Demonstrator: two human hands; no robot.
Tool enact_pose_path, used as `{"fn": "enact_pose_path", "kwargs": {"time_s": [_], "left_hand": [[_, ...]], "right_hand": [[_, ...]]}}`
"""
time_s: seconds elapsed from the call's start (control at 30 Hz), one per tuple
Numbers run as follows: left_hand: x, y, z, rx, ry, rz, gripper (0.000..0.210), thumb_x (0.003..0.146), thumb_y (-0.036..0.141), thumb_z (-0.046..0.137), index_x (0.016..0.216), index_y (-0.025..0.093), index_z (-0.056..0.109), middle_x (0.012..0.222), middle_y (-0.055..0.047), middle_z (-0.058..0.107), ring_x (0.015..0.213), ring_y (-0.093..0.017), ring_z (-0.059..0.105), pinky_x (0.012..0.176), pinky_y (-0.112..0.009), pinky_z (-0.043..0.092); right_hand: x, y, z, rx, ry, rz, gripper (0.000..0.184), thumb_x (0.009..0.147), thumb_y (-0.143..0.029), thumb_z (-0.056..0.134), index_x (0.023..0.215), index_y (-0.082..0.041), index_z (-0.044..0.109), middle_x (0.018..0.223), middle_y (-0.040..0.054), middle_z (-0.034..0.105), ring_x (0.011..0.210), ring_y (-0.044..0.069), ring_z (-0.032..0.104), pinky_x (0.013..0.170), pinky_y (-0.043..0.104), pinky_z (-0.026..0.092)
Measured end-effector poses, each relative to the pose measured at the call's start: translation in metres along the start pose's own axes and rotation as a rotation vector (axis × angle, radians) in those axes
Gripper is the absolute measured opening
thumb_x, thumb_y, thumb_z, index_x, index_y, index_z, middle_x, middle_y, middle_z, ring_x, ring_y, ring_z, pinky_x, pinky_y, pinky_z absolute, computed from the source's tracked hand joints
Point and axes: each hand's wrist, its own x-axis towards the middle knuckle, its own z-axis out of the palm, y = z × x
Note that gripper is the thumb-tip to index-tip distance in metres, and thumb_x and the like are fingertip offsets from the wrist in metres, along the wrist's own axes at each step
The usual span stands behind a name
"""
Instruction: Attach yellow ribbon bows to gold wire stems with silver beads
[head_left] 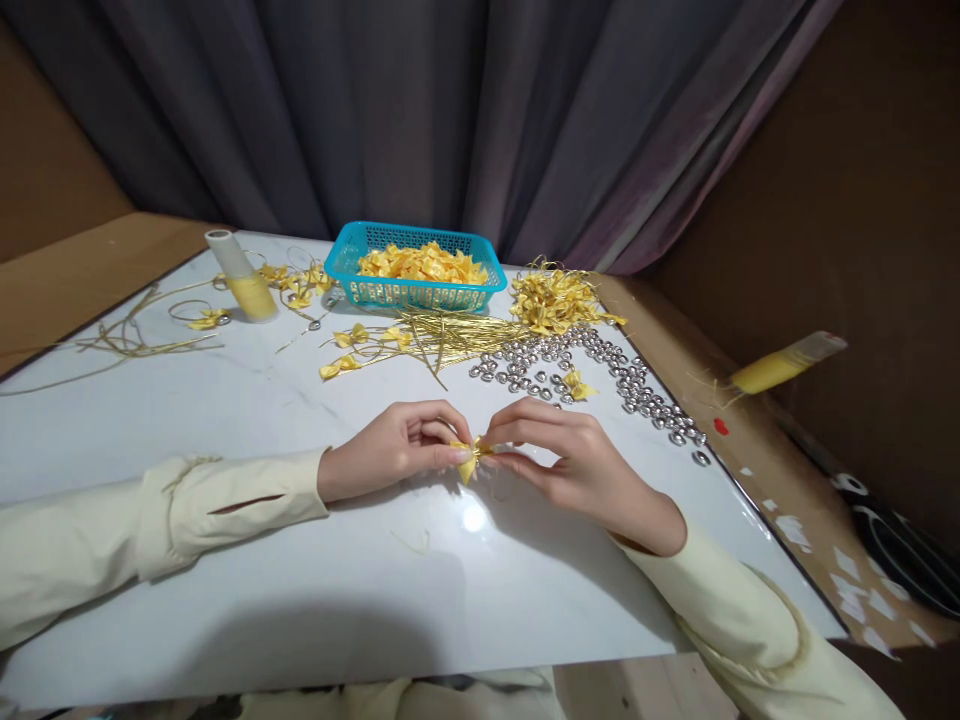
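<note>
Above the middle of the white table, a small yellow ribbon bow (pixel 466 466) is pinched by my left hand (pixel 405 447) between thumb and forefinger. My right hand (pixel 570 458) meets it from the other side, its thumb and fingertips closed on a gold cord (pixel 486 451) at the bow's centre. A thin loop of cord hangs faintly beneath the right fingers. Exactly how the cord passes around the bow is hidden by the fingertips. Beyond my hands lie a bundle of gold cords (pixel 457 338) and many silver beads (pixel 525 365), with one finished-looking yellow bow (pixel 577 385) among the beads.
A blue basket (pixel 415 296) of yellow ribbon pieces stands at the back, beside a heap of yellow bows (pixel 553 300). One yellow-banded tube (pixel 244 278) is at back left; another tube (pixel 787 362) lies right. Black scissors (pixel 900 545) and paper scraps (pixel 847 590) are at the right edge.
</note>
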Motion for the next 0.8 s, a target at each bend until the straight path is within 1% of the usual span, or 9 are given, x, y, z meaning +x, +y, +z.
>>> {"fn": "enact_pose_path", "kwargs": {"time_s": [0.23,0.37,0.57,0.8], "left_hand": [[0.0009,0.0004,-0.0013,0.012,-0.029,-0.018,0.011,0.076,0.020,0.065,0.082,0.013,0.059,0.072,-0.001,0.065,0.069,-0.013,0.058,0.064,-0.023,0.041],[0.0016,-0.0004,-0.0027,0.015,-0.037,-0.025,0.012,0.076,0.021,0.065,0.082,0.013,0.059,0.072,-0.002,0.065,0.069,-0.013,0.057,0.064,-0.024,0.041],[0.0012,0.0005,-0.0036,0.010,0.002,-0.057,0.015,0.075,0.026,0.067,0.082,0.015,0.059,0.069,-0.001,0.064,0.066,-0.014,0.055,0.062,-0.025,0.040],[0.0022,-0.0002,-0.0049,-0.052,0.015,-0.068,0.014,0.076,0.025,0.066,0.084,0.016,0.059,0.069,0.000,0.063,0.064,-0.012,0.053,0.061,-0.023,0.039]], "right_hand": [[0.0000,-0.0009,0.0009,0.003,-0.024,-0.068,0.014,0.086,-0.007,0.052,0.090,-0.014,0.064,0.083,0.0088,0.064,0.080,0.018,0.057,0.069,0.031,0.049],[-0.0009,0.0010,0.0024,-0.052,-0.033,-0.111,0.017,0.087,-0.006,0.048,0.091,-0.015,0.062,0.082,0.0083,0.063,0.080,0.018,0.055,0.068,0.031,0.048],[-0.0022,0.0029,0.0071,-0.226,0.051,-0.145,0.012,0.088,-0.009,0.045,0.090,-0.014,0.055,0.087,0.0101,0.060,0.082,0.019,0.053,0.070,0.033,0.047],[-0.0012,0.0011,0.0078,-0.304,0.080,-0.194,0.014,0.086,-0.005,0.045,0.088,-0.016,0.053,0.089,0.0100,0.059,0.085,0.020,0.052,0.072,0.036,0.047]]}}
